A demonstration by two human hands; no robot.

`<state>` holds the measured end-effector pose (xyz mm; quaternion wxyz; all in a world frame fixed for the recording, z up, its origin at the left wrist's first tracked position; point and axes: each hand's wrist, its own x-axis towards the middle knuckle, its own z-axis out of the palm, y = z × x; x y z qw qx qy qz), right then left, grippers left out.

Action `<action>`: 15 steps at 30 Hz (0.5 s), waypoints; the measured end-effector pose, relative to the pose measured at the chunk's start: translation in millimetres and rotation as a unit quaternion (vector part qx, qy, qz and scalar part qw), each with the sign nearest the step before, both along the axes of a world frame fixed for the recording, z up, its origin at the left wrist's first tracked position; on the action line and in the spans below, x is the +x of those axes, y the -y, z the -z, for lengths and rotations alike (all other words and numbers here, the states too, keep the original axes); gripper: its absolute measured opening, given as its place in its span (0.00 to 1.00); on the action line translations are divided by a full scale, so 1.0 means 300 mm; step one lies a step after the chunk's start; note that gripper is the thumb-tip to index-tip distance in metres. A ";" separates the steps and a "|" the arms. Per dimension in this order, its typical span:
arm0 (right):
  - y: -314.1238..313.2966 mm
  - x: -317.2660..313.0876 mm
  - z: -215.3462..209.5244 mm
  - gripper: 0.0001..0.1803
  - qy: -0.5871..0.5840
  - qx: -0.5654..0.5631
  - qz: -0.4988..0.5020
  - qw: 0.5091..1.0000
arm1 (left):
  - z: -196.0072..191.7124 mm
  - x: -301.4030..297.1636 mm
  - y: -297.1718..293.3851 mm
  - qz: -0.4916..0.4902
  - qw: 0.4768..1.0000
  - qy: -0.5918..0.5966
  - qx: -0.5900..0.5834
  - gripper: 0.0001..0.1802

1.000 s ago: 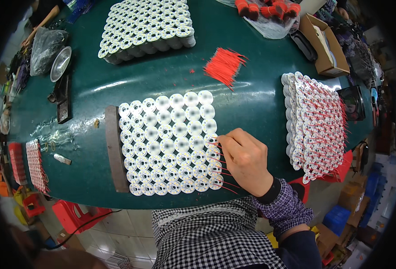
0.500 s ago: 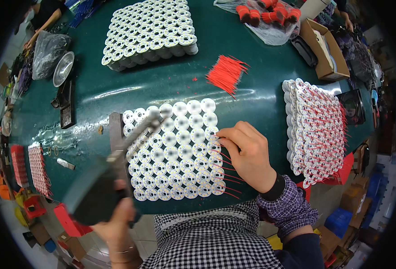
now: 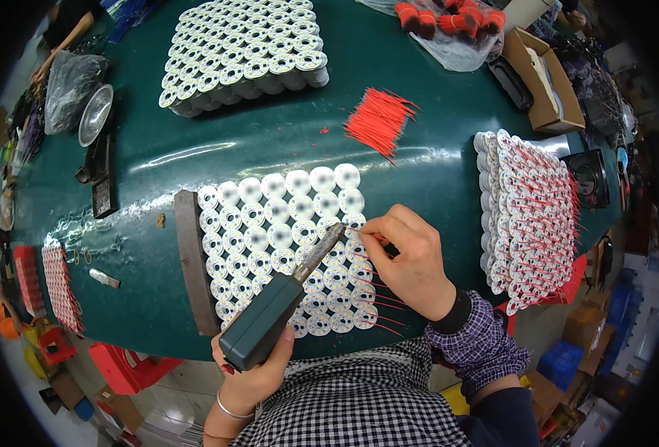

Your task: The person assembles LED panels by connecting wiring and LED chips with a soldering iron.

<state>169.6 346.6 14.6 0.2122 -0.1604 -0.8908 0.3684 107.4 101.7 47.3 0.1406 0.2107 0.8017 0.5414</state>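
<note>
My left hand (image 3: 259,380) is wrapped round the grip of a dark green soldering gun (image 3: 259,324). The gun points up and to the right, its tip beside a round white LED board at the right edge of a panel of LED boards (image 3: 297,181). At that same board my right hand (image 3: 411,257) pinches a thin red wire, mostly hidden by its fingers. Several red wires (image 3: 388,325) stick out to the right from the boards lower in that column. A dark flat bar (image 3: 195,261) lies along the panel's left side.
A pile of red wires (image 3: 380,123) lies beyond the panel. Stacked bare LED panels (image 3: 244,52) stand at the back, wired ones (image 3: 527,216) at the right. A metal bowl (image 3: 95,115), a cardboard box (image 3: 542,82) and bagged red wire bundles (image 3: 460,22) sit farther off.
The soldering gun has swung right and down from the panel's left part to the right-column board, my left hand with it. My right hand has stayed nearly in place.
</note>
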 end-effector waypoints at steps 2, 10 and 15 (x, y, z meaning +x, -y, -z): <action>0.001 -0.001 -0.001 0.05 -0.001 0.006 -0.002 1.000 | 0.003 -0.003 0.000 0.023 1.000 -0.013 -0.010 0.11; 0.002 -0.001 -0.004 0.06 -0.001 0.008 -0.006 1.000 | 0.000 0.000 0.003 0.035 0.999 0.010 -0.025 0.10; -0.001 -0.001 -0.005 0.06 -0.002 0.009 -0.006 1.000 | -0.013 -0.011 -0.007 0.051 0.998 0.010 -0.023 0.09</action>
